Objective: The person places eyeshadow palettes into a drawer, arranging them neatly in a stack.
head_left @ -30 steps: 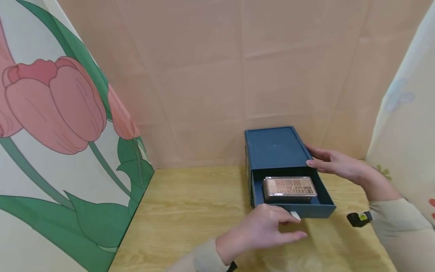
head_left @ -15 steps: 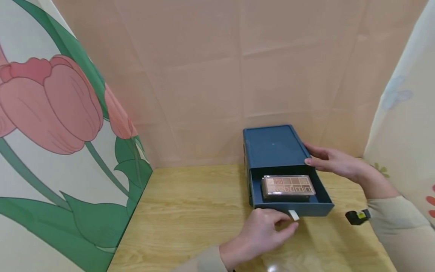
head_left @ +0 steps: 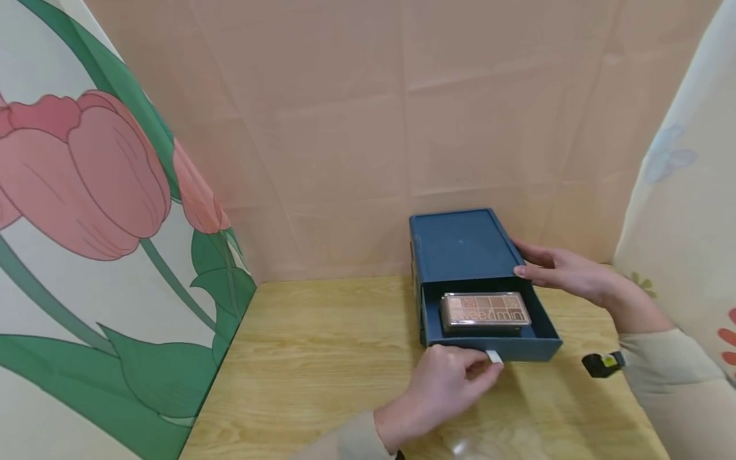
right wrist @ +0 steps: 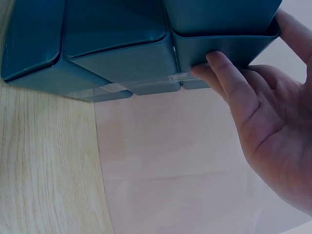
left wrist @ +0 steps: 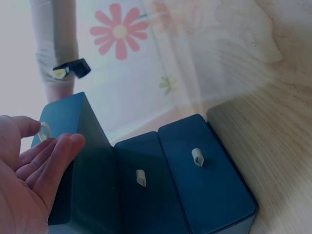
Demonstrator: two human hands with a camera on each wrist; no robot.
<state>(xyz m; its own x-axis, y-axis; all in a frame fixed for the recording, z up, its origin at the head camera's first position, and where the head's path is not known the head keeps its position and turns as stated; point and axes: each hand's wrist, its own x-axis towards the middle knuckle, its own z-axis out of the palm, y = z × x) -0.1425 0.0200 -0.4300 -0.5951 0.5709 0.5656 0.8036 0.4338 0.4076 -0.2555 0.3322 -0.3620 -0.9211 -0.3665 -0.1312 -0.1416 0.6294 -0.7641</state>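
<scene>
A dark blue stack of drawers (head_left: 466, 246) stands on the table against the back wall, its top drawer (head_left: 526, 350) pulled out. In that drawer lies an eyeshadow palette (head_left: 485, 310) with a clear lid, on top of something darker. My left hand (head_left: 439, 383) pinches the white pull tab (head_left: 495, 356) on the drawer front between thumb and fingers; the left wrist view shows the tab as a small loop (left wrist: 45, 130) at the thumb tip. My right hand (head_left: 566, 275) rests on the stack's right side, thumb at the top front edge, fingers (right wrist: 234, 85) stretched along the side wall.
Two lower drawers, both pushed in, carry white tabs (left wrist: 197, 157) of their own. The wood-grain table (head_left: 322, 358) extends to the left. A pink cloth (head_left: 322, 140) hangs behind, with flower-printed panels (head_left: 109, 172) at both sides.
My left thumb has come up towards the fingers and met the white tab. The right hand keeps its place on the stack, and the drawer stays pulled out as before.
</scene>
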